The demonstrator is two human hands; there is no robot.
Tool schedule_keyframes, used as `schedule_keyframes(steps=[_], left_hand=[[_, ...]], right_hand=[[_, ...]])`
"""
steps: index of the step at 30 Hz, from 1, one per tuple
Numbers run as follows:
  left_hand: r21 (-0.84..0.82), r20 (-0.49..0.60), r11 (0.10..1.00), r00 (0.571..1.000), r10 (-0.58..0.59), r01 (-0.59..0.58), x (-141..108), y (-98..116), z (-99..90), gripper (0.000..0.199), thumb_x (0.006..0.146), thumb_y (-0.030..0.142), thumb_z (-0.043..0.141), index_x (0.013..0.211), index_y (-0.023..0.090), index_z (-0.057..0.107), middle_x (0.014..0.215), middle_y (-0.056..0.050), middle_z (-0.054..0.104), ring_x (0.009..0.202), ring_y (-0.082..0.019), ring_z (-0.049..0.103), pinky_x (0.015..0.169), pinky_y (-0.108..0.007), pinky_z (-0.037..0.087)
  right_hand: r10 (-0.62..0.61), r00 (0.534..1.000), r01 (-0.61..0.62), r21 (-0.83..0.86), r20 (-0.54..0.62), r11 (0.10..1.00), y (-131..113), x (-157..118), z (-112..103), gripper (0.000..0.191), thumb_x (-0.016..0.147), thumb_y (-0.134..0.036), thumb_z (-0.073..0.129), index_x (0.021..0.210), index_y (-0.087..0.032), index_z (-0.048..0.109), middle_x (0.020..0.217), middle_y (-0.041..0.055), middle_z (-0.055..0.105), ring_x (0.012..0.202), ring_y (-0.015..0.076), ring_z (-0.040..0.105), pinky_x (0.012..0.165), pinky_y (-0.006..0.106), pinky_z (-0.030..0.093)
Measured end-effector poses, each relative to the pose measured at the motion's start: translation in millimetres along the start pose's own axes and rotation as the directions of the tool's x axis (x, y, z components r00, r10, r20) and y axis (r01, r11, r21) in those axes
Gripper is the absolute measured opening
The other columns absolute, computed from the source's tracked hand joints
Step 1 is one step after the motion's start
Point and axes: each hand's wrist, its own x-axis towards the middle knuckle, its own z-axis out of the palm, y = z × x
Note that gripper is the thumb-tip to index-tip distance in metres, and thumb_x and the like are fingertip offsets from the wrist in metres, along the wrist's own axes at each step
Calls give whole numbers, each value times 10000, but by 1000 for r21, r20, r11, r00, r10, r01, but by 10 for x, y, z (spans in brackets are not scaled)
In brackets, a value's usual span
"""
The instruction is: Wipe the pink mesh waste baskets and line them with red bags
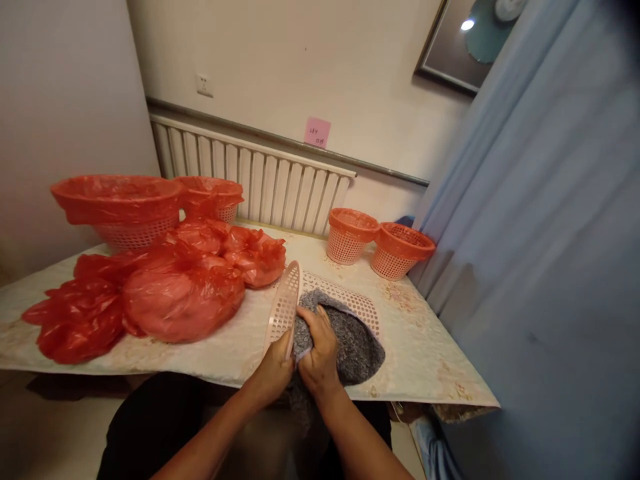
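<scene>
A pale pink perforated plastic basket [283, 303] lies tipped on its side near the table's front edge, its rim standing up to the left. My left hand [277, 367] is closed on the lower part of that rim. Beside it, my right hand [321, 343] grips a grey, fuzzy cloth [357, 347] with its fingers bent over the fabric. The cloth spreads over the basket's right part, and some of it hangs below my hands past the table edge. Part of the basket is hidden under the cloth.
Several tied red plastic bags [183, 300] cover the table's left side. Behind them stand two bag-lined baskets [135, 233]. Two smaller lined baskets [350, 237] stand at the back right. A blue curtain [540, 233] borders the right side; a radiator [255, 180] runs along the wall.
</scene>
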Motion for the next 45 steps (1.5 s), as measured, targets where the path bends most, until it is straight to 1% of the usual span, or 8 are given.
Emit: schedule_keyframes(steps=[10, 14, 19, 24, 28, 32, 37, 45], left_hand=[[26, 156, 999, 987, 31, -35, -389, -449, 110, 300, 820, 153, 466, 1043, 173, 666, 1052, -78, 718, 953, -240, 645, 949, -354, 488], [-61, 167, 996, 985, -49, 60, -268, -255, 127, 305, 794, 153, 512, 1062, 153, 660, 1044, -76, 720, 982, -245, 642, 938, -354, 497], [-187, -1, 980, 998, -66, 65, 16, 80, 166, 450, 779, 123, 538, 1229, 122, 557, 1173, -98, 674, 1108, -238, 602, 999, -356, 462], [-171, -14, 982, 996, -87, 83, 18, 85, 166, 386, 868, 189, 471, 1242, 142, 556, 1239, -96, 649, 1155, -229, 586, 1023, -356, 447], [-88, 9, 992, 996, -86, 87, -66, 22, 150, 356, 903, 231, 434, 1218, 152, 580, 1226, -94, 660, 1144, -231, 597, 1027, -358, 439], [-23, -6, 994, 994, -109, 109, -76, -23, 127, 389, 878, 221, 440, 1234, 148, 575, 1206, -89, 671, 1092, -241, 619, 1002, -377, 457], [-2, 2, 995, 995, -97, 97, -78, -69, 96, 387, 862, 207, 455, 1217, 147, 599, 1173, -78, 690, 1090, -253, 618, 989, -378, 466], [-76, 73, 996, 996, -45, 51, -107, -65, 128, 372, 905, 226, 454, 1244, 156, 590, 1242, -85, 659, 1161, -247, 589, 1042, -372, 432]], right_hand=[[127, 990, -128, 18, 67, 992, 174, 422, -89, 448, 818, -106, 402, 1213, -181, 600, 1201, 59, 641, 1135, 187, 555, 1056, 350, 387], [127, 990, -124, -54, 65, 991, 198, 382, -56, 455, 820, -86, 389, 1210, -177, 605, 1208, 69, 643, 1167, 204, 538, 1095, 395, 331], [138, 989, -133, -78, 60, 988, 234, 371, -53, 494, 809, -61, 383, 1234, -196, 594, 1219, 55, 641, 1194, 193, 524, 1123, 404, 289], [255, 967, -251, -163, 8, 954, 798, 429, -234, 514, 757, -59, 396, 1187, -216, 629, 1211, 40, 649, 1145, 168, 556, 1073, 345, 348], [440, 889, -457, -252, -126, 853, 1380, 350, -564, 421, 757, -173, 443, 1119, -174, 659, 1119, 87, 686, 1034, 214, 608, 959, 353, 431], [503, 825, -561, -257, -258, 787, 1595, 78, -860, 435, 818, -287, 380, 1137, -131, 631, 1010, 135, 701, 927, 249, 640, 832, 361, 474], [502, 792, -590, -223, -348, 776, 1325, -402, -714, 440, 871, -341, 345, 1114, -99, 621, 1011, 165, 681, 1005, 264, 622, 869, 398, 478], [254, 960, -273, -191, -122, 943, 486, -456, -102, 458, 920, -317, 415, 1351, -190, 505, 1342, 119, 554, 1365, 285, 375, 1097, 532, 314]])
